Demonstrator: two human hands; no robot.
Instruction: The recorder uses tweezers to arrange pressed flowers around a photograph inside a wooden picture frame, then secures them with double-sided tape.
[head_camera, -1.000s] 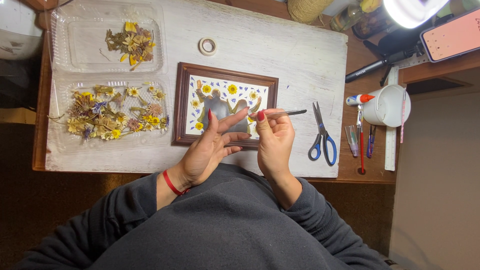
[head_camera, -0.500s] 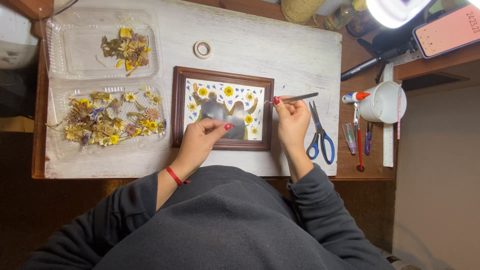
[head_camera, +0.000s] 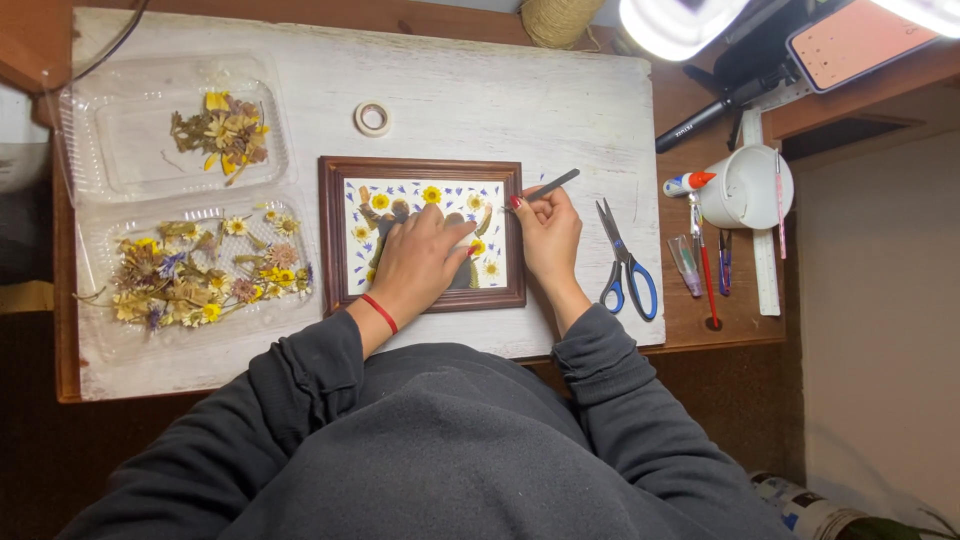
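Left hand is lying flat, palm down, fingers spread a little and stretched out, pressing on the picture inside the frame. It is grasping nothing, just resting on the flower collage; the fingertips are reaching toward the right half of the picture, near a yellow flower. A red band is sitting on that wrist.

Right hand is pinching tweezers between thumb and forefinger, the other fingers curled in. The hand is sitting on the frame's right edge, part on the board. The tweezers are angling up and to the right, with the dark end out over the board. The tip at the fingers is too small to tell if it is holding anything.

The frame is lying flat at the middle of the white board, directly in front of the person. Scissors with blue handles are lying just right of the right hand, not touching it. A tape roll is lying above the frame, well apart. Two clear trays with dried flowers are sitting at the left of the board. A white cup and a glue tube are sitting off the board to the right.
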